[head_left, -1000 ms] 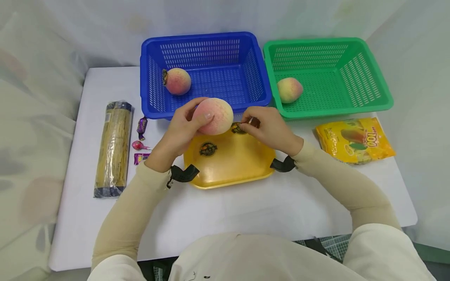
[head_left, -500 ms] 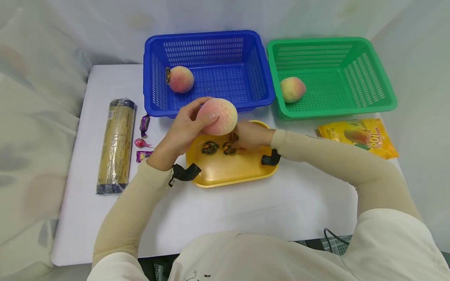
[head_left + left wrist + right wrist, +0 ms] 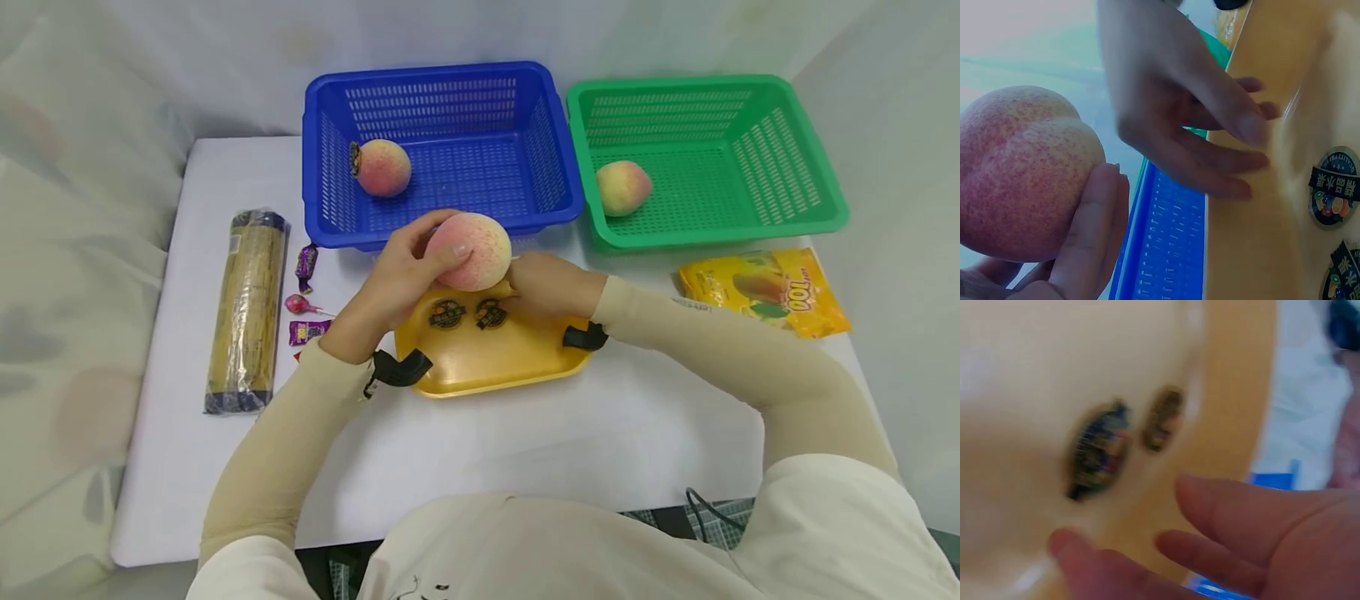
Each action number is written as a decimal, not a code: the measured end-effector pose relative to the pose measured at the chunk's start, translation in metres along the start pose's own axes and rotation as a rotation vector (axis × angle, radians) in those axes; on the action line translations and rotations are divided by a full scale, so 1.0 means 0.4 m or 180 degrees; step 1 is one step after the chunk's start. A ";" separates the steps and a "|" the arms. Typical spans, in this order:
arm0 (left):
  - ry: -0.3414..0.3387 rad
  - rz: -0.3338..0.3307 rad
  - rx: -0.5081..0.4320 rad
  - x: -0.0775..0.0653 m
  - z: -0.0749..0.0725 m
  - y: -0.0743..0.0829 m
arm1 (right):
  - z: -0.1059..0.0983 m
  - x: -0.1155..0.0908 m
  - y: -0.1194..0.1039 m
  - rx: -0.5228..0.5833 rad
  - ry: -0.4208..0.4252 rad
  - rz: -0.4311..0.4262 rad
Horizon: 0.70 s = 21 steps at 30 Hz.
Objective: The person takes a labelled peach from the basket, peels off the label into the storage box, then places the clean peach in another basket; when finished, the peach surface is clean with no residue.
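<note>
- L hand (image 3: 396, 282) curls round peach (image 3: 480, 250); prob. best gripped softly.
- R hand (image 3: 553, 287) fingers spread, nothing btwn, nr stickers (image 3: 491, 314) on tray (image 3: 502, 362).
- Prob. pick edges slowly.

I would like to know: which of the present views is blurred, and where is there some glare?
Right wrist view: blurred throughout, the stickers smeared; left wrist view: the peach fairly clear, the right hand softer, the upper left corner washed out; head view: mostly sharp, with bright glare on the wrapped bundle and a milder sheen on the yellow tray.
</note>
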<state>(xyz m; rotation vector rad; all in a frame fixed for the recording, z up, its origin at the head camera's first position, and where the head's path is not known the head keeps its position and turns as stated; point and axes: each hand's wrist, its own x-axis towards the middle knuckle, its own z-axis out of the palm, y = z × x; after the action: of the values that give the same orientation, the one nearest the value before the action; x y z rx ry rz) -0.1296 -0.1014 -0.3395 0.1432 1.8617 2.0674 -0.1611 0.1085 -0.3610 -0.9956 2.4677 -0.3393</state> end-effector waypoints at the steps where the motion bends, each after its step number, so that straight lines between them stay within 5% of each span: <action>1: -0.0021 -0.0030 -0.0002 0.002 0.002 0.001 | -0.007 -0.013 -0.005 -0.0082 0.0017 0.0024; 7: -0.0454 -0.0454 -0.0124 0.029 0.034 0.033 | -0.038 -0.126 -0.031 -0.0305 0.0078 0.0259; 13: -0.0814 -0.0383 0.0791 0.091 0.088 0.100 | 0.005 -0.241 -0.033 -0.0324 0.0163 0.0642; 21: -0.0737 -0.0763 0.0793 0.230 0.130 0.149 | 0.116 -0.222 -0.051 0.0337 0.0160 0.0542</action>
<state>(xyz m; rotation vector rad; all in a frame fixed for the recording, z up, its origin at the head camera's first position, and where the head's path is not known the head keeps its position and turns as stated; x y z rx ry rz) -0.2110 -0.0266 -0.2891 0.2015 1.8825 1.5867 -0.0696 0.1538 -0.3649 -0.7366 2.5293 -0.4384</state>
